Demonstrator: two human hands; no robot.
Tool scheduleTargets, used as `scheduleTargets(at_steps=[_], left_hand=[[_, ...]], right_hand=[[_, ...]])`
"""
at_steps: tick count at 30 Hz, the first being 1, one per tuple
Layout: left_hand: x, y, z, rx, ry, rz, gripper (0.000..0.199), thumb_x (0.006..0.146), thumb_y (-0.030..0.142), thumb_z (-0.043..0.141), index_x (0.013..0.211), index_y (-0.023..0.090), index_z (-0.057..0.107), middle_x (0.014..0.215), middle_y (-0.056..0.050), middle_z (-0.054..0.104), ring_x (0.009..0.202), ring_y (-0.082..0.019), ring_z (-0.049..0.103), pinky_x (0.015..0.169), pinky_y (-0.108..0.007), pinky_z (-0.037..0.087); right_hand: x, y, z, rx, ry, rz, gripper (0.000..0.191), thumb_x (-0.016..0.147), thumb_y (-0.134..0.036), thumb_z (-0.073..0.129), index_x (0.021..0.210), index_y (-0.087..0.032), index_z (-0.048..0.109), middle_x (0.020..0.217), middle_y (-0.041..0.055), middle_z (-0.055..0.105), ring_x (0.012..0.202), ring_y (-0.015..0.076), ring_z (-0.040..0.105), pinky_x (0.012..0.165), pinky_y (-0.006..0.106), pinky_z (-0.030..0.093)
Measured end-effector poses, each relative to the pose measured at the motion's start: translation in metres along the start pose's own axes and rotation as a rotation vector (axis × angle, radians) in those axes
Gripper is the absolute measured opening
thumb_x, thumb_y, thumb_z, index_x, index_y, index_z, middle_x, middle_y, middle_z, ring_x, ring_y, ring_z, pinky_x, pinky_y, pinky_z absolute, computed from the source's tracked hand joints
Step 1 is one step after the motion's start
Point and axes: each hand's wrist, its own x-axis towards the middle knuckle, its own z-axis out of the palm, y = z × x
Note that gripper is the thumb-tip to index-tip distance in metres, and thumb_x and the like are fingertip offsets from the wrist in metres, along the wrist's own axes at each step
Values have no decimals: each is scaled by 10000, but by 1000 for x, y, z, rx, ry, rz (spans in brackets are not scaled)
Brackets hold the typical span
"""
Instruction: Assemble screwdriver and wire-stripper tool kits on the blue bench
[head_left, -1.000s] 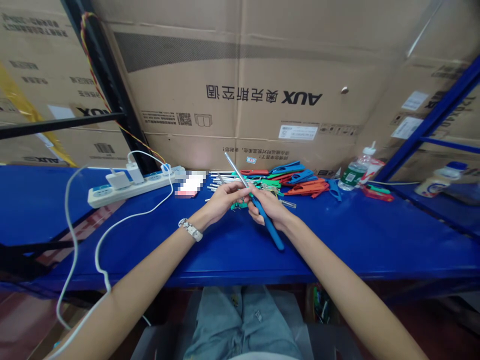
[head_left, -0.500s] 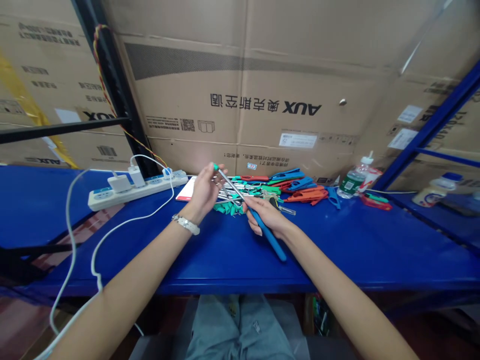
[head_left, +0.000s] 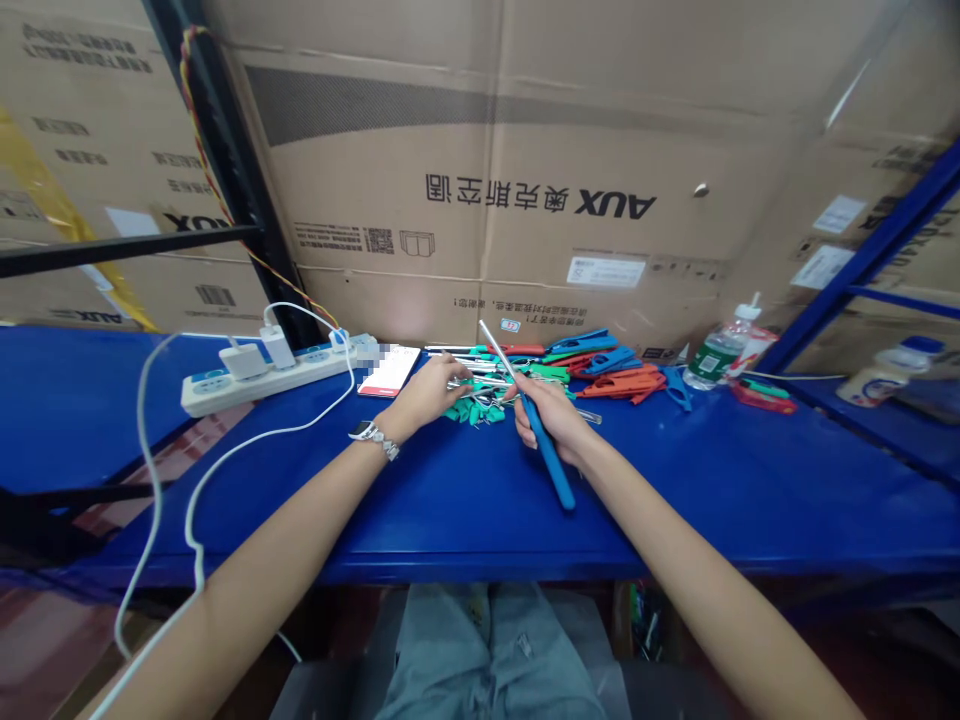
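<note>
My right hand [head_left: 551,415] is closed round a tool with a blue handle [head_left: 553,465] and a thin metal shaft [head_left: 495,347] that points up and to the left. My left hand [head_left: 433,390] is at the left side of a pile of small green pieces [head_left: 480,408] and metal rods. Its fingers bend down at the pile, and whether they pinch a piece is hidden. Orange plastic parts [head_left: 622,383] and blue plastic parts [head_left: 615,360] lie to the right of the pile.
A white power strip [head_left: 281,375] with chargers and cables lies at the left. A white and red card [head_left: 390,371] is beside the pile. At the right stand a bottle with a green label [head_left: 709,362] and a blue-capped bottle [head_left: 889,375]. Cardboard boxes [head_left: 540,130] rise behind.
My left hand has moved down to the pile, away from the tool's tip. The green piece that was at the tip is no longer there. My right hand still holds the tool.
</note>
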Motion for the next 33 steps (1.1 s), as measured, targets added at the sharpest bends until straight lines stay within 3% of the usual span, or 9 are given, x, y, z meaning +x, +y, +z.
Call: scheduleTargets(at_steps=[6, 10, 14, 18, 23, 27, 29, 33], left_hand=[[1, -10, -3, 171, -41, 24, 159, 901, 200, 626, 987, 149, 749, 1047, -140, 669, 1005, -291, 631, 910, -430, 506], [0, -8, -5, 132, -10, 14, 162, 901, 144, 605, 1022, 143, 713, 1040, -129, 664, 996, -264, 643, 924, -427, 517], [-3, 18, -2, -246, 96, 15, 182, 954, 232, 578, 1091, 161, 675, 1068, -99, 689, 944, -202, 660, 859, -353, 532], [-3, 51, 13, -811, 81, -157, 270, 951, 405, 599, 915, 163, 713, 829, -58, 698, 750, -165, 632, 694, -293, 504], [-3, 69, 24, -1305, 83, -435, 268, 783, 397, 807, 754, 158, 689, 724, -5, 630, 686, -119, 581, 679, -260, 474], [-4, 67, 20, -1381, 104, -488, 239, 783, 329, 816, 723, 148, 671, 733, -5, 634, 683, -109, 591, 675, -254, 470], [-4, 65, 18, -1371, 124, -488, 235, 784, 330, 816, 738, 146, 676, 750, -7, 646, 675, -111, 600, 671, -260, 475], [-6, 66, 16, -1360, 101, -492, 258, 775, 352, 827, 841, 139, 697, 810, -21, 673, 712, -125, 637, 697, -274, 509]], right_hand=[[0, 3, 3, -7, -7, 18, 283, 940, -473, 583, 855, -205, 553, 423, -75, 477, 299, 120, 428, 284, 214, 337], [-1, 2, 4, -31, -12, 22, 286, 953, -465, 568, 847, -199, 557, 424, -75, 474, 301, 115, 429, 289, 211, 346], [-1, 1, 5, -56, -22, 40, 278, 966, -455, 552, 856, -200, 550, 433, -71, 488, 305, 114, 436, 292, 210, 355], [1, 6, 5, -87, -29, 2, 295, 946, -497, 575, 872, -215, 531, 445, -74, 502, 311, 123, 456, 291, 217, 365], [4, 10, 9, -92, -21, -54, 349, 862, -542, 661, 849, -222, 523, 471, -82, 488, 333, 109, 445, 312, 216, 350], [-1, 2, 9, 64, -91, -4, 241, 735, -331, 694, 865, -226, 520, 551, -68, 525, 445, 118, 473, 383, 226, 391], [-3, -1, 6, 139, -118, 14, 319, 633, -213, 637, 936, -227, 536, 642, -50, 589, 534, 137, 515, 442, 246, 441], [0, 2, -3, 2, -68, -91, 444, 546, -97, 612, 976, -208, 586, 790, -19, 664, 697, 145, 578, 595, 244, 480]])
